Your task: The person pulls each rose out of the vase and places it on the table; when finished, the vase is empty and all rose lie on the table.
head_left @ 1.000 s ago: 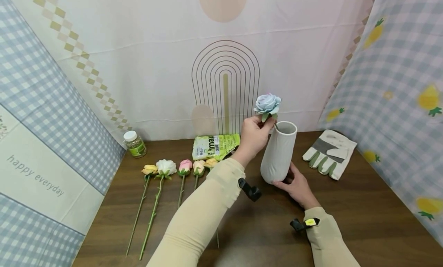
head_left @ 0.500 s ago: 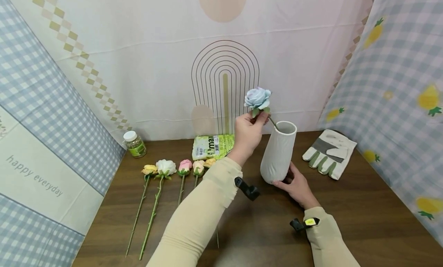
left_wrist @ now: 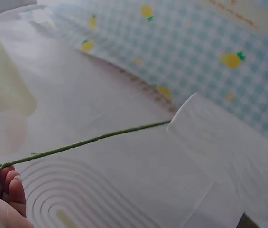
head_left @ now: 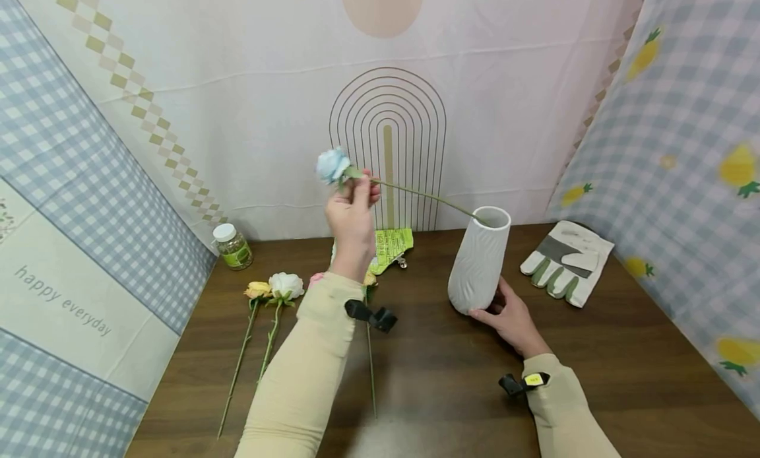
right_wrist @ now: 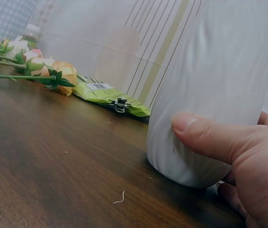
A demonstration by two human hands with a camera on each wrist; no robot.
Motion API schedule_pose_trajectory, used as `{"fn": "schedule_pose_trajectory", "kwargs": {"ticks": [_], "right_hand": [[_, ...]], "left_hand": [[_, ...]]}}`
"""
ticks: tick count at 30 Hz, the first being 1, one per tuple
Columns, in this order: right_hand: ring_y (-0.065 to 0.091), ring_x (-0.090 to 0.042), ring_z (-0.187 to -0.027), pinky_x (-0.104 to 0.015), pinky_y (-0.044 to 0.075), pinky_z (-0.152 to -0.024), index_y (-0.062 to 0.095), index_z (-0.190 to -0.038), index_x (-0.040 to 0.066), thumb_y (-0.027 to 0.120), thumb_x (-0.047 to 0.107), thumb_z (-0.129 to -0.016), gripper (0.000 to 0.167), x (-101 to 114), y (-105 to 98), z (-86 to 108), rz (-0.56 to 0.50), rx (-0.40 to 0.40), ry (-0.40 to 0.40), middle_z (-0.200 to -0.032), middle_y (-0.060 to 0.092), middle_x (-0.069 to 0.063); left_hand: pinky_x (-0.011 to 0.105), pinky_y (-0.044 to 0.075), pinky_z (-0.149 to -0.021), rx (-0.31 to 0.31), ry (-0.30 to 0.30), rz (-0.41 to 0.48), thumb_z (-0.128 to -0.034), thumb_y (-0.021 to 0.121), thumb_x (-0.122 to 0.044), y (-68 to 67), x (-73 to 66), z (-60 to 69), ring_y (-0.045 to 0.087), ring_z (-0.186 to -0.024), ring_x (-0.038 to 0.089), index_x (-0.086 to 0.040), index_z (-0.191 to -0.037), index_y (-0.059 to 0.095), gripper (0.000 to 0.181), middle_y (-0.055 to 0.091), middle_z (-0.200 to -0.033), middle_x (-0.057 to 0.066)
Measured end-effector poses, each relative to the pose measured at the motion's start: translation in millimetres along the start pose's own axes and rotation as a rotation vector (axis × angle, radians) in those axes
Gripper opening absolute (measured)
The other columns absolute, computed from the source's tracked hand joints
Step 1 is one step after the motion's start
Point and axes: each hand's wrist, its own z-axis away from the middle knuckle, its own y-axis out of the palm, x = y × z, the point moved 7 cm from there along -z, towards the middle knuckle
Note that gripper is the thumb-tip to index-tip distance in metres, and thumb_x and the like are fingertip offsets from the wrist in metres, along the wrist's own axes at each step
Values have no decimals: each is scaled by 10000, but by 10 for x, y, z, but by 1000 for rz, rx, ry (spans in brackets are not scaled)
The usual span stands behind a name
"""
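Note:
In the head view, a light blue artificial rose (head_left: 331,165) is pinched by my left hand (head_left: 353,220) just below its bloom. Its long green stem slants down to the right, and the far end reaches the mouth of a white ribbed vase (head_left: 477,266). The left wrist view shows the stem (left_wrist: 86,141) running from the fingers to the vase's rim. My right hand (head_left: 512,321) grips the vase low near its base; in the right wrist view the thumb presses on the vase wall (right_wrist: 209,61). The stem's tip is hidden by the vase.
On the left of the wooden table (head_left: 427,392) lie a yellow flower (head_left: 257,290), a white flower (head_left: 286,286) and others partly behind the left arm. A capped jar (head_left: 233,247), a green bag (head_left: 392,247) with a clip and a work glove (head_left: 568,263) lie farther back.
My left hand has moved left with the blue rose, away from the vase. More of the stem shows, now slanting flatter. The right hand and the vase have stayed in place.

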Motion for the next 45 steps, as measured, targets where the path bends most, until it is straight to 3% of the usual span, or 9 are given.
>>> {"fn": "schedule_pose_trajectory", "kwargs": {"ticks": [6,14,18,21,25,30,35,40,45], "right_hand": [[486,-290,-1206,-125,448,-826,231,-1532,173,841,290,-749,1000,23,-17,7,17,0,10,-1339,497,-166],[462,-287,-1235,-119,428,-845,216,-1536,170,829,298,-763,995,29,-7,12,39,10,27,-1370,472,-166],[463,-300,-1231,-157,443,-857,207,-1537,157,821,290,-775,988,27,-9,9,55,7,28,-1376,464,-182],[466,-310,-1224,-184,455,-863,205,-1536,143,815,281,-783,979,21,-11,5,64,4,27,-1377,463,-196],[474,-311,-1217,-171,455,-852,215,-1532,136,819,278,-779,976,17,-13,5,57,1,27,-1371,470,-201],[479,-294,-1216,-121,440,-832,216,-1534,157,827,282,-769,986,19,-2,7,47,7,25,-1363,480,-183],[473,-294,-1229,-113,431,-834,209,-1536,166,828,297,-765,998,20,-3,10,47,14,26,-1375,470,-177],[472,-294,-1233,-135,439,-843,198,-1540,176,824,306,-769,1002,28,-1,3,50,17,29,-1383,463,-174],[475,-288,-1232,-135,439,-846,189,-1542,185,825,299,-768,1008,26,2,2,50,16,33,-1381,467,-175]], "left_hand": [[268,540,-739,-156,-12,27,-956,593,-103,-632,48,-43,616,-751,160,43,-1009,657,168,636,-954,212],[226,524,-640,-304,-57,11,-956,599,-153,-1398,216,127,615,-707,166,94,-1067,618,272,615,-944,247],[243,516,-627,-349,-71,1,-967,580,-174,-1693,240,235,614,-693,183,103,-1090,584,304,635,-932,217],[254,510,-614,-340,-114,-14,-987,546,-186,-1818,263,303,620,-692,198,50,-1064,575,250,653,-907,187],[219,493,-541,-235,-207,-129,-1020,481,-217,-1828,320,386,627,-632,187,-21,-1048,529,204,667,-854,129],[184,438,-456,-81,-268,-258,-1039,437,-191,-1652,447,490,570,-526,124,3,-1063,510,208,657,-825,157],[200,431,-436,11,-290,-402,-1008,498,-116,-1449,705,631,529,-482,106,15,-1059,618,185,633,-862,318],[205,429,-456,112,-346,-545,-980,552,-107,-1269,988,810,527,-502,100,38,-1136,636,229,676,-869,251],[188,436,-484,174,-408,-610,-945,605,-97,-1179,1210,959,562,-550,87,68,-1176,617,284,708,-897,183]]}}
